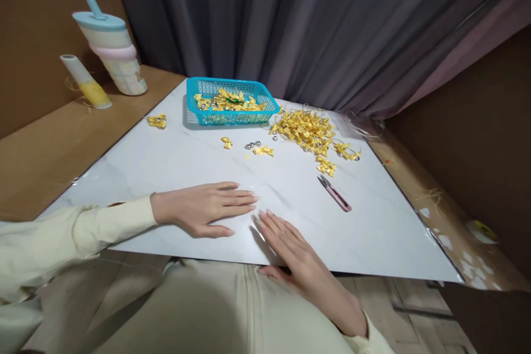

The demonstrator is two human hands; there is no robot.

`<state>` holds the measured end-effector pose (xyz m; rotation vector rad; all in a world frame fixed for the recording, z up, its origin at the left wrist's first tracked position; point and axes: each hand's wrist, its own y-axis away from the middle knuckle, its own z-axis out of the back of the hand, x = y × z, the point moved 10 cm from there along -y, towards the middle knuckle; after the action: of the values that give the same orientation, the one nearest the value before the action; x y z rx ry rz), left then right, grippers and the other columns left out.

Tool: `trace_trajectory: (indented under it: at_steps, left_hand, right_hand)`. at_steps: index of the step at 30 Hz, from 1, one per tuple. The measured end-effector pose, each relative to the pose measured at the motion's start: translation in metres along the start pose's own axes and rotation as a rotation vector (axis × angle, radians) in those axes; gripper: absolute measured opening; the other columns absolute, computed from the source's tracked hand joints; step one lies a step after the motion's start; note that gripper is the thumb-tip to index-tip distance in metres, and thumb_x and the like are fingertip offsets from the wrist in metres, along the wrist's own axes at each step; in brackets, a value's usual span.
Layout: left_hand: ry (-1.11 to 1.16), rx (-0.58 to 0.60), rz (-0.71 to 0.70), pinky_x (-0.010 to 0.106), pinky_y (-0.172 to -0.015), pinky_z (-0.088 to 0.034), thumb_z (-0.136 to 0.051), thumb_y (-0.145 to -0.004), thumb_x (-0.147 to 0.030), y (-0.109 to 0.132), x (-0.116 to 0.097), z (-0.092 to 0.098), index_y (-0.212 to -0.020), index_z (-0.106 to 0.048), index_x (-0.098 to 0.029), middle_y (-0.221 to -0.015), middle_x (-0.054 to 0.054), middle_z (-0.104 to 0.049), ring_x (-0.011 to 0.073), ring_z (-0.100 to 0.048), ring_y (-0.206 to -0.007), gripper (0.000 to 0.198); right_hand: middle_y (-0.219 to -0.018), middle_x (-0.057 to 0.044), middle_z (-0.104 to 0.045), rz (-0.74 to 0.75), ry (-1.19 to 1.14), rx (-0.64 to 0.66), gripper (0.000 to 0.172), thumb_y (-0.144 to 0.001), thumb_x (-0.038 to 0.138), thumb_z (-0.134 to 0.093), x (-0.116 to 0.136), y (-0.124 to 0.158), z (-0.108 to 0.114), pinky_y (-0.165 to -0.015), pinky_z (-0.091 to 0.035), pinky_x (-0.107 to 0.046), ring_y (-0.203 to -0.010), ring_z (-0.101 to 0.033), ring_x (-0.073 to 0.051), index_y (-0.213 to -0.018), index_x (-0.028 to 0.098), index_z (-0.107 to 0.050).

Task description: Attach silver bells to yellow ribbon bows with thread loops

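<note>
lying palm down on the white table [166, 160], left hand [207, 207] points across to the right; fingers straight and close together, thumb set apart, nothing held. right hand [296, 257] slants away and to the left, fingers straight and nearly side by side, thumb lower by the near edge; also nothing held. a dark shadow runs beside it; whether its fingertips press the table, cannot tell. the two sets of fingertips come near each other, a narrow gap between. key relation: the yellow bows all lie on the far side of both hands, none touched. closest to straight ahead is a small bow [264, 150], long axis roughly crosswise, just beyond a bare stretch of table; left fingertips look the nearer by a little. silver bells [253, 145] sit just beside its left end. a lone bow [226, 142] rests farther left, beyond the left fingers, tilted on the table. the heap of bows [307, 127] is far and to the right, beside the blue basket [232, 118], which has more bows inside. small scissors [334, 193] lie forward and right of the right hand, clearly the nearer hand; blades aim far-left, handle near-right, a slant much like that of the right fingers. scissors and fingers well apart.
</note>
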<state>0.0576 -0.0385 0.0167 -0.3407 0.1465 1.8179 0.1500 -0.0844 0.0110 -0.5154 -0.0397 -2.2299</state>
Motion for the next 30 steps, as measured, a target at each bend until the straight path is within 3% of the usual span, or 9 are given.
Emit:
trace_trajectory:
  at_steps: [7, 11, 15, 19, 23, 25, 27, 28, 30]
  left_hand:
    - [0.004, 0.029, 0.011, 0.037, -0.115, -0.010, -0.040, -0.091, -0.042, -0.001, 0.001, -0.001, -0.146, -0.014, -0.011, -0.150, 0.012, -0.023, 0.0218, -0.018, -0.139, 0.068]
    - [0.037, 0.009, 0.019, 0.038, -0.115, -0.012, -0.041, -0.091, -0.042, -0.002, 0.002, 0.000, -0.146, -0.015, -0.011, -0.150, 0.013, -0.024, 0.0228, -0.019, -0.139, 0.068]
    - [0.129, -0.001, 0.057, 0.037, -0.115, -0.010, -0.042, -0.091, -0.041, -0.001, 0.002, 0.000, -0.145, -0.019, -0.009, -0.150, 0.014, -0.023, 0.0231, -0.016, -0.140, 0.066]
    - [0.420, -0.013, 0.125, 0.036, -0.114, -0.016, -0.048, -0.089, -0.040, -0.009, -0.003, 0.007, -0.145, -0.019, -0.010, -0.152, 0.014, -0.014, 0.0248, -0.015, -0.140, 0.070]
    - [0.992, 0.033, 0.137, 0.038, -0.109, -0.027, -0.064, -0.079, -0.039, -0.044, -0.010, 0.013, -0.144, -0.018, -0.015, -0.149, 0.014, -0.025, 0.0253, -0.029, -0.135, 0.084]
    - [1.285, -0.010, 0.113, 0.037, -0.098, -0.038, -0.067, -0.076, -0.042, -0.067, -0.008, 0.020, -0.137, -0.031, -0.018, -0.135, 0.014, -0.047, 0.0236, -0.046, -0.122, 0.075]
    - [1.463, -0.025, 0.117, 0.034, -0.079, -0.045, -0.066, -0.076, -0.045, -0.086, 0.000, 0.019, -0.121, -0.046, -0.016, -0.096, 0.008, -0.065, 0.0186, -0.063, -0.087, 0.058]
    - [1.502, -0.057, 0.137, 0.030, -0.067, -0.044, -0.066, -0.076, -0.046, -0.093, 0.007, 0.018, -0.113, -0.050, -0.015, -0.079, 0.003, -0.064, 0.0139, -0.060, -0.067, 0.051]
    - [1.529, -0.153, 0.226, 0.022, -0.054, -0.031, -0.063, -0.080, -0.044, -0.097, 0.029, 0.013, -0.098, -0.054, -0.015, -0.057, -0.006, -0.051, 0.0058, -0.039, -0.046, 0.036]
  right_hand:
    - [-0.136, -0.008, -0.049, 0.127, 0.153, -0.076, 0.042, -0.092, 0.027, -0.047, 0.010, -0.001, -0.004, -0.109, -0.033, -0.043, -0.135, -0.030, -0.020, -0.132, 0.015, -0.042]
    - [-0.116, -0.003, -0.065, 0.159, 0.156, -0.244, 0.023, -0.092, 0.022, -0.050, 0.012, 0.010, 0.000, -0.105, -0.034, -0.038, -0.126, -0.044, -0.017, -0.114, 0.019, -0.055]
    - [-0.102, -0.001, -0.072, 0.202, 0.154, -0.428, 0.015, -0.092, 0.021, -0.051, 0.017, 0.022, 0.002, -0.099, -0.039, -0.034, -0.113, -0.058, -0.014, -0.105, 0.020, -0.058]
    - [-0.101, -0.009, -0.071, 0.225, -0.014, -0.499, 0.023, -0.087, 0.011, -0.054, 0.021, 0.023, 0.036, -0.087, -0.046, -0.034, -0.110, -0.059, -0.019, -0.110, 0.014, -0.057]
    - [-0.097, -0.009, -0.071, 0.160, -0.135, -0.502, 0.025, -0.087, 0.010, -0.051, 0.006, 0.000, 0.091, -0.078, -0.049, -0.035, -0.098, -0.064, -0.021, -0.108, 0.018, -0.063]
    - [-0.091, -0.006, -0.071, 0.128, -0.165, -0.542, 0.022, -0.086, 0.014, -0.054, -0.010, -0.015, 0.114, -0.072, -0.049, -0.033, -0.086, -0.063, -0.019, -0.099, 0.023, -0.068]
    - [-0.081, -0.004, -0.069, 0.053, -0.214, -0.535, 0.016, -0.084, 0.020, -0.058, -0.036, -0.033, 0.123, -0.065, -0.048, -0.030, -0.075, -0.060, -0.017, -0.087, 0.025, -0.073]
    - [-0.076, -0.004, -0.066, -0.003, -0.262, -0.522, 0.014, -0.083, 0.025, -0.061, -0.052, -0.043, 0.122, -0.062, -0.047, -0.029, -0.071, -0.059, -0.017, -0.081, 0.025, -0.074]
    - [-0.069, -0.004, -0.060, -0.146, -0.439, -0.491, 0.021, -0.077, 0.038, -0.065, -0.086, -0.058, 0.112, -0.058, -0.046, -0.028, -0.064, -0.056, -0.016, -0.068, 0.022, -0.075]
